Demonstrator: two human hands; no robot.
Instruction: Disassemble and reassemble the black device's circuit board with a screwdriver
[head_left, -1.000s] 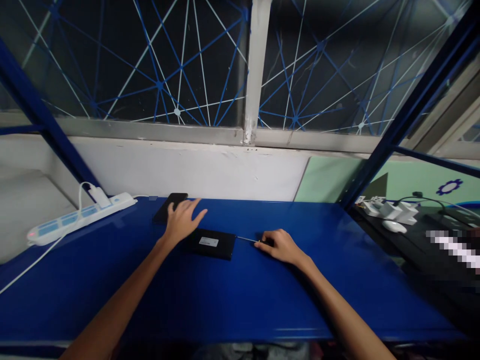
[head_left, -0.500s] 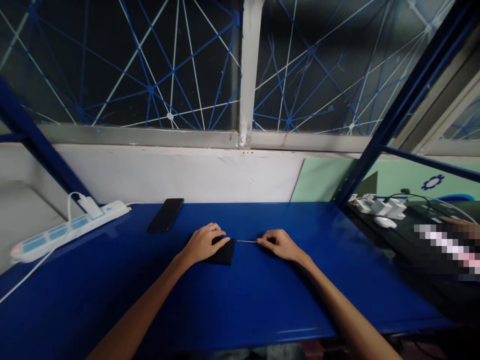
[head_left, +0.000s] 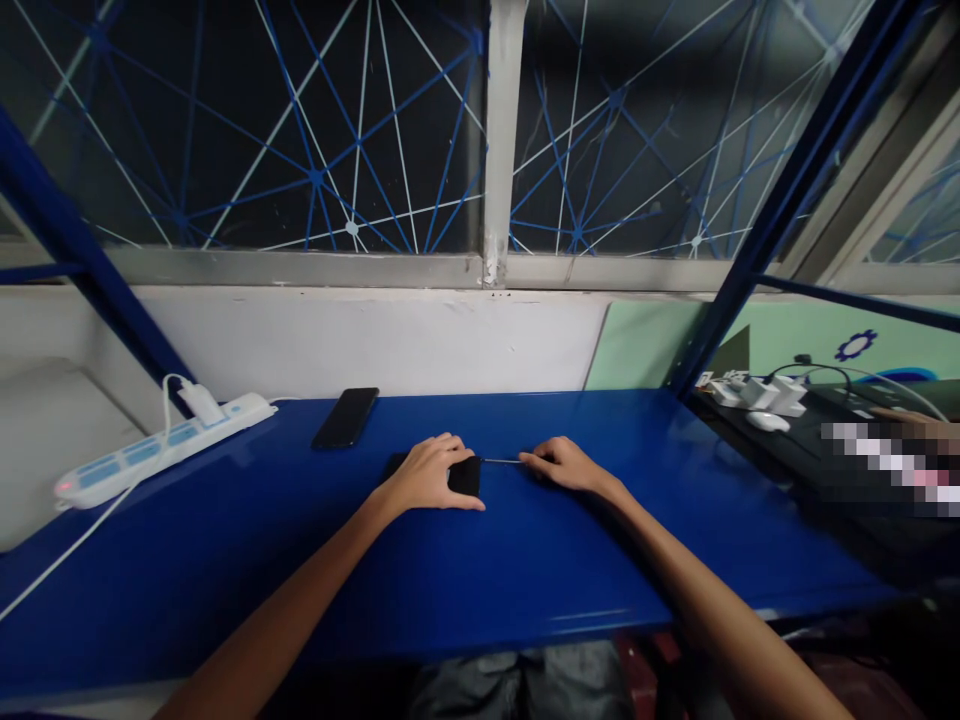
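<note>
A flat black rectangular object (head_left: 468, 478) lies on the blue table, partly covered by my left hand (head_left: 426, 474). That hand grips across it, with the fingers over its far side and the thumb stretched along the near right corner. To the right, my right hand (head_left: 564, 465) is closed in a pinch on a thin metal rod (head_left: 501, 461). The rod's far tip reaches the right edge of the black object, near its upper corner. The rest of the rod is hidden inside my fingers, so its kind does not show.
A black smartphone (head_left: 346, 417) lies behind my left hand. On the left, a white power strip (head_left: 169, 450) has a charger plugged in and a trailing cable. Blue frame posts flank the table (head_left: 525, 570). A neighbouring dark desk holds white adapters (head_left: 776, 393); a person's hand shows there.
My left hand has shifted its grip; the thumb has moved from the top of the black object to its near edge. The rod stays against the right edge. The view has tilted slightly.
</note>
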